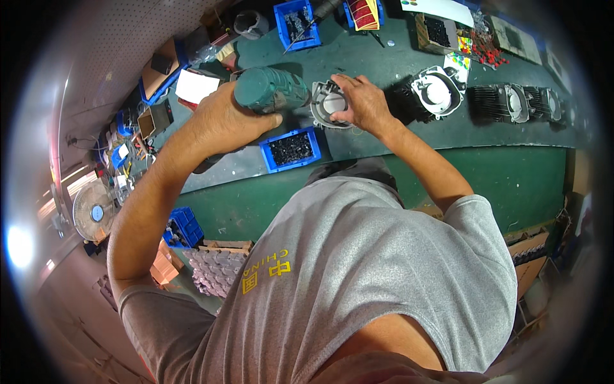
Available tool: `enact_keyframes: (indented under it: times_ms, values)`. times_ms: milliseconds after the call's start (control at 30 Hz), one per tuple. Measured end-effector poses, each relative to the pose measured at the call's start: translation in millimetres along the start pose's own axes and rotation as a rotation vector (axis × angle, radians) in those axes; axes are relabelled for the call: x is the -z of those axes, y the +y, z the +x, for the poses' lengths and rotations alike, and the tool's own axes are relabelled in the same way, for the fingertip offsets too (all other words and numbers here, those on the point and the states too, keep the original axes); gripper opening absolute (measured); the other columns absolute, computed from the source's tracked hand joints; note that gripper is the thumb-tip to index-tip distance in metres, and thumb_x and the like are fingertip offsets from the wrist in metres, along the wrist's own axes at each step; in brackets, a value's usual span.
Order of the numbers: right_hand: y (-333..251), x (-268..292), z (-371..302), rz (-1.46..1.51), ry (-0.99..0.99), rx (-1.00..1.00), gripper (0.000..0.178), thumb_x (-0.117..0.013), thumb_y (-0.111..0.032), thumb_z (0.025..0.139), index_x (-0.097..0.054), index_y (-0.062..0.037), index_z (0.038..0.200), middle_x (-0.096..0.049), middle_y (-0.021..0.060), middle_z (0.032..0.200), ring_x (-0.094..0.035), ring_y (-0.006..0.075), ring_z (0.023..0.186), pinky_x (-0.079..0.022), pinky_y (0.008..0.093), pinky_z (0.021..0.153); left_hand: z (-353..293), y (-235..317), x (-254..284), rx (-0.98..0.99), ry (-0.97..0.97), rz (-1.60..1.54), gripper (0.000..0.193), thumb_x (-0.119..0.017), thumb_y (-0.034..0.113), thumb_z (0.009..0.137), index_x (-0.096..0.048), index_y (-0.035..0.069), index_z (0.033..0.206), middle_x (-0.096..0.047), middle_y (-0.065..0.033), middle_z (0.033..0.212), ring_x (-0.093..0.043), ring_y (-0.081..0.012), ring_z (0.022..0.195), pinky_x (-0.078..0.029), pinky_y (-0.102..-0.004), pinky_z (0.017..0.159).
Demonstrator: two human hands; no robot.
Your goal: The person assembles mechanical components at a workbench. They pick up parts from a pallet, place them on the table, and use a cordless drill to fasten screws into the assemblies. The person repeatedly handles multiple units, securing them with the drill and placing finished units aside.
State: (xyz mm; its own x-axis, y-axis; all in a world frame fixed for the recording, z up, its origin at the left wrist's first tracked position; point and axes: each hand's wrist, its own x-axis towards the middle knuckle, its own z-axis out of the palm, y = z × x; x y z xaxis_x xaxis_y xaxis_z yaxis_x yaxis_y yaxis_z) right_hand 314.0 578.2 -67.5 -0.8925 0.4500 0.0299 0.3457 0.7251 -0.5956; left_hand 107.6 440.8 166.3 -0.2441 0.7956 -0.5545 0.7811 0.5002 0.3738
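My left hand (220,121) grips a dark green power screwdriver (272,89), held level above the green workbench (473,137). Its front end points at a round grey metal housing (325,107) lying on the bench. My right hand (361,102) rests on top of that housing with the fingers spread over its rim. Just in front of the housing, near the bench's edge, sits a small blue bin of dark screws (291,148).
More finned housings (438,93) (511,102) lie in a row to the right. Another blue bin (297,24), a box of dark parts (437,32) and red bits (489,51) sit at the back. A fan (93,211) and stacked trays (217,269) stand lower left.
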Motion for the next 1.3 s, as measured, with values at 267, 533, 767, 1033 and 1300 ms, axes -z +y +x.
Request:
enact_keyframes:
  times_ms: [267,533,767,1033,1300]
  values:
    - [-3,-1,0,-0.005,0.010,0.005,0.093,-0.092,-0.036,0.063,-0.053,-0.0083,0.143,-0.062,0.0087,0.141,-0.062,0.0355,0.117,-0.054,0.0418,0.098,-8,-1,-4,-0.063,0.045,0.081,0.043,-0.080,0.038,0.081,-0.072,0.010,0.114,-0.076,-0.0155,0.103,-0.072,-0.0374,0.098,-0.057,-0.0470,0.088]
    - [-8,2,-1,-0.001,-0.059,-0.124,0.091,-0.091,-0.041,0.068,-0.052,-0.0083,0.144,-0.061,0.0143,0.139,-0.063,0.0376,0.118,-0.055,0.0466,0.096,-16,-4,-3,-0.038,0.066,0.065,0.045,-0.081,0.037,0.083,-0.071,0.009,0.118,-0.075,-0.0166,0.103,-0.072,-0.0327,0.095,-0.056,-0.0430,0.087]
    - [11,-2,4,0.106,-0.037,-0.197,0.081,-0.085,-0.046,0.078,-0.053,-0.0019,0.137,-0.073,0.0249,0.108,-0.070,0.0442,0.102,-0.056,0.0509,0.086,-59,-30,4,-0.076,0.318,-0.517,0.034,-0.082,0.026,0.089,-0.072,0.004,0.113,-0.074,-0.0037,0.096,-0.065,-0.0131,0.087,-0.053,-0.0310,0.080]
    - [-2,8,-6,0.076,-0.032,-0.336,0.076,-0.080,-0.051,0.084,-0.057,0.0006,0.135,-0.068,0.0268,0.115,-0.066,0.0442,0.106,-0.054,0.0511,0.092,-87,-92,-67,-0.108,0.813,-0.661,0.031,-0.076,0.019,0.096,-0.070,0.002,0.121,-0.072,-0.0043,0.107,-0.064,-0.0133,0.096,-0.053,-0.0320,0.084]
    - [-28,8,28,0.218,0.258,-0.065,0.036,-0.077,-0.022,0.089,-0.069,-0.0035,0.120,-0.070,0.0165,0.115,-0.065,0.0360,0.107,-0.053,0.0458,0.094,-116,-131,-172,0.087,0.922,-0.931,0.028,-0.072,0.017,0.098,-0.069,0.000,0.120,-0.071,-0.0084,0.109,-0.065,-0.0185,0.097,-0.052,-0.0343,0.087]
